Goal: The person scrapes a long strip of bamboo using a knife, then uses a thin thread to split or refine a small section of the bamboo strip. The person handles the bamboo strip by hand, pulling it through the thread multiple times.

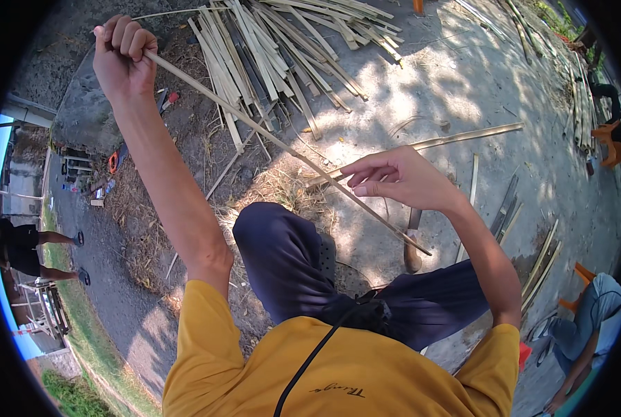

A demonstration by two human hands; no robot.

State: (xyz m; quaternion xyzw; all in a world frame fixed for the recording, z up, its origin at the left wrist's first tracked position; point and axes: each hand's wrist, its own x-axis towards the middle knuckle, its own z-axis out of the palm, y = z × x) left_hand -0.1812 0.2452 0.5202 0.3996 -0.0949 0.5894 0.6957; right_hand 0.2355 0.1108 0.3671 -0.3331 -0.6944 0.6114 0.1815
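Note:
A long, thin bamboo strip [255, 125] slants across from the upper left down to the lower right, in front of my knees. High at the far left, my left hand [125, 66] is closed around its upper end. My right hand [411, 179] is beside the lower part of the strip, fingers stretched out and apart; whether the fingertips touch it I cannot tell. Below that hand, a knife with a wooden handle [412, 258] lies on the ground close to the strip's lower tip. Another flat bamboo piece [470, 135] lies on the ground behind my right hand.
A large pile of split bamboo strips [255, 62] spreads beyond my knees. More strips [508, 208] lie at the right. A seated person [595, 306] is at the lower right by an orange stool [583, 273]. Someone's legs [55, 238] show at the far left.

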